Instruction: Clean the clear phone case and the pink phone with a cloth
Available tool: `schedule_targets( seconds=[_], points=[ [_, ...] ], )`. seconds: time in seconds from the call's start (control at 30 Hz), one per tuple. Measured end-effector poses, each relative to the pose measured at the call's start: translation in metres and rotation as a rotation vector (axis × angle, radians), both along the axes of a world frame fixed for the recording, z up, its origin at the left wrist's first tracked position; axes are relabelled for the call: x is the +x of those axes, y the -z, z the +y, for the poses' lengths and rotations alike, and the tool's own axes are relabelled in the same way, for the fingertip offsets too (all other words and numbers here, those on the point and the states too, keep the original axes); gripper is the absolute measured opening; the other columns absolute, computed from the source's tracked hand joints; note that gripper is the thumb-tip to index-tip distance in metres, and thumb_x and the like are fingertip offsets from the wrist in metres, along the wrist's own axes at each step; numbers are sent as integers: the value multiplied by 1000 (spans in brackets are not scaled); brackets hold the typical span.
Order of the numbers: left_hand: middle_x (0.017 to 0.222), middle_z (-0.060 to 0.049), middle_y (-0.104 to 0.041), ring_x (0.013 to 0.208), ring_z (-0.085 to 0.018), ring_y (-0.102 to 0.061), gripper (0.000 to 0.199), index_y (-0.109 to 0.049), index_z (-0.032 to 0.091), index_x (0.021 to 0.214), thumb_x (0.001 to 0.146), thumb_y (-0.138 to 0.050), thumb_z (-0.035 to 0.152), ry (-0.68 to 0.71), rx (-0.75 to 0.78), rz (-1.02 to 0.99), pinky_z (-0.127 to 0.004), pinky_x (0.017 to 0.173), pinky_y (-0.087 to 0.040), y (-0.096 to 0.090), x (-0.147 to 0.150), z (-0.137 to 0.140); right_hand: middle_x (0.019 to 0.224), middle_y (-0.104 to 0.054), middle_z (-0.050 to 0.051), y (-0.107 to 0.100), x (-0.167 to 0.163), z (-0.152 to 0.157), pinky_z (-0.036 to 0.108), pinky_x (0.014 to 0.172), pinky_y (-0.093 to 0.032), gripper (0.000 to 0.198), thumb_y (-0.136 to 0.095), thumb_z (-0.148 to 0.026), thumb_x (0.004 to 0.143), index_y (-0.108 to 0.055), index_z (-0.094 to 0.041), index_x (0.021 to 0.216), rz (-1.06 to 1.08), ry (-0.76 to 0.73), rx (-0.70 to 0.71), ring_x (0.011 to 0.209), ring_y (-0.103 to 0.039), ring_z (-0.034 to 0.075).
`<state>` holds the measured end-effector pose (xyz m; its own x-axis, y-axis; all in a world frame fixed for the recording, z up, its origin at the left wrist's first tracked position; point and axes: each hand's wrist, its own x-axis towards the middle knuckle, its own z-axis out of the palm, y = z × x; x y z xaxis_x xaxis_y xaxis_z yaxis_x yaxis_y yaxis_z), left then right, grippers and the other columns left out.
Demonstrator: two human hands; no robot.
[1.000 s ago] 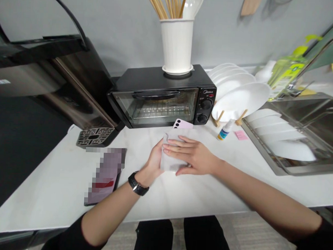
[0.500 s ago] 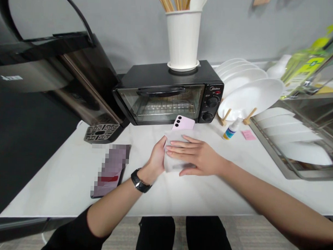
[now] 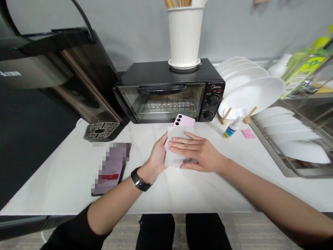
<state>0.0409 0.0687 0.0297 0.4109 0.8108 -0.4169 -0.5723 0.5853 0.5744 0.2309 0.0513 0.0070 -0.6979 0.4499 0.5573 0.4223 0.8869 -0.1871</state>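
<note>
My left hand (image 3: 157, 152), with a black watch on its wrist, is closed round the left edge of a pink smartphone (image 3: 187, 121). The phone's back faces me, and its camera lenses show at the upper left. A white cloth or wipe (image 3: 176, 160) covers most of the phone below the lenses. On top of this cloth my right hand (image 3: 199, 153) lies flat, its fingers stretched towards the left and a little apart. The phone's lower part is hidden under the cloth and the hand.
A toaster oven (image 3: 168, 76) stands behind, bearing a white cup (image 3: 185, 36) of chopsticks. To the left are a drink dispenser (image 3: 82, 93) and a dark-edged tablet-like item (image 3: 111, 168). At right are a spray bottle (image 3: 232, 128), pink notes (image 3: 248, 133), racked plates (image 3: 255, 95) and a sink (image 3: 287, 169).
The cloth has shifted slightly upward over the phone, with my right hand flat on it. My left hand keeps its hold on the phone. The whole view has moved a little.
</note>
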Motion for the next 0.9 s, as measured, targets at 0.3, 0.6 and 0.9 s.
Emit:
schedule_targets(
  seconds=[0.3, 0.6, 0.9],
  points=[
    [90, -11, -80, 69, -22, -76, 39, -74, 10, 110, 106, -41, 29, 87, -17, 15, -35, 69, -63, 1, 2, -8, 168, -38, 16, -2, 4, 8, 66, 130, -21, 88, -39, -72, 102, -25, -16, 168, -25, 206, -52, 160, -31, 33],
    [87, -10, -80, 69, -20, -76, 44, -73, 9, 114, 108, -35, 30, 14, 53, -15, -31, 69, -63, -7, -1, -4, 155, -59, 8, -5, 17, 10, 56, 130, -30, 55, -44, -49, 109, -48, -24, 159, 71, 241, 7, 147, -54, 25],
    [86, -9, -80, 74, -19, -76, 37, -75, 9, 107, 105, -43, 28, -41, -35, -9, -28, 75, -60, -5, 2, -8, 160, -54, 7, -4, -4, -2, 57, 134, -12, 73, -45, -63, 106, -28, -27, 167, -38, -13, 31, 154, -44, 23]
  ],
)
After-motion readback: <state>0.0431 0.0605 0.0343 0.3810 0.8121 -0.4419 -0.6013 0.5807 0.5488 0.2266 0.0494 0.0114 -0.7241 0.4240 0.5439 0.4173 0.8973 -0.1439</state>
